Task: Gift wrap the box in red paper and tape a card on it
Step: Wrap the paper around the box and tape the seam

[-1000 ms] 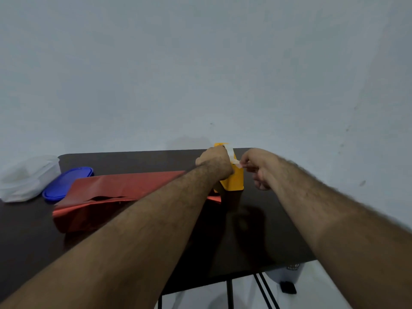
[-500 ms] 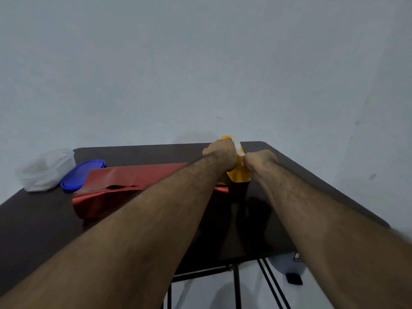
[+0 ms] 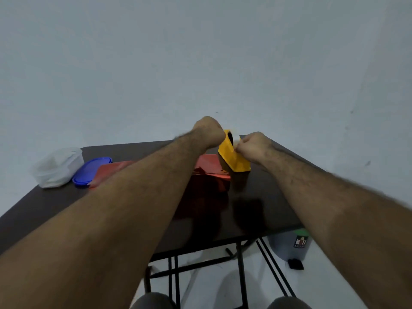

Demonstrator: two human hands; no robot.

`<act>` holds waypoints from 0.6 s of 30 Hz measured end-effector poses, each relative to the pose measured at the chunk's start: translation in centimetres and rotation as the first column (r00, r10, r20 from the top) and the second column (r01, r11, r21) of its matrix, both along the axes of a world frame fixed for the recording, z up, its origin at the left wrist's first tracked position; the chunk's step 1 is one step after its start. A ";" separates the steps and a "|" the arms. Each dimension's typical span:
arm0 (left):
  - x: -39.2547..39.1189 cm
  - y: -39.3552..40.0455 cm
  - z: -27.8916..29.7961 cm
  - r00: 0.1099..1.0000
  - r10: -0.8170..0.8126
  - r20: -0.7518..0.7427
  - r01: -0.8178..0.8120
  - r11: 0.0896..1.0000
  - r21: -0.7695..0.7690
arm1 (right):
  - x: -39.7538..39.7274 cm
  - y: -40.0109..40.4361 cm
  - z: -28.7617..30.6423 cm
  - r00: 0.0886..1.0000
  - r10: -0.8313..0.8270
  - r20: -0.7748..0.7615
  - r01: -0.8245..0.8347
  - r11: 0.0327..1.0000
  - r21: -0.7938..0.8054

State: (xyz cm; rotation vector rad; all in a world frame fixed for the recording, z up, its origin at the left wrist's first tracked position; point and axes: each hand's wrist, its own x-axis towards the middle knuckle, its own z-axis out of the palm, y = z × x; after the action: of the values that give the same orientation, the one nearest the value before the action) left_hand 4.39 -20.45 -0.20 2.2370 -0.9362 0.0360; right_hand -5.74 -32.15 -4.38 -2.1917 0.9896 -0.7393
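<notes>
Left hand [image 3: 208,132] grips yellow tape dispenser [image 3: 233,156] | right hand [image 3: 253,147] pinches tape at its top | red paper [image 3: 207,162] lies just left | pull steady, tear clean across the cutter

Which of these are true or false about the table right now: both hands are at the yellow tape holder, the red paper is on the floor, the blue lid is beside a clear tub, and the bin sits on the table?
1. Both hands, left hand and right hand, are at the yellow tape holder. True.
2. The red paper is on the floor. False: it lies on the table.
3. The blue lid is beside a clear tub. True.
4. The bin sits on the table. False: it stands on the floor.
</notes>
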 end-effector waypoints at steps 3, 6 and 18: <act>0.6 2.7 1.5 0.979 -0.017 -0.204 0.008 0.999 -0.044 | -0.5 0.3 1.1 0.986 0.163 -0.025 -0.164 0.983 -0.080; 0.8 6.7 2.7 0.952 -0.024 -0.304 0.030 0.999 0.015 | -0.4 2.6 2.4 0.955 0.291 -0.051 -0.295 0.937 -0.189; 0.9 20.7 3.3 0.965 -0.055 -0.257 0.042 0.997 -0.057 | 2.2 14.3 5.9 0.813 0.568 -0.130 -0.582 0.782 -0.222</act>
State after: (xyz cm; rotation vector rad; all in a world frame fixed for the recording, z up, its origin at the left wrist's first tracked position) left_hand 5.26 0.29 3.06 2.1080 -0.8362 -0.2462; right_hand -3.51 -17.90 1.53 -2.5542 0.1995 -0.5255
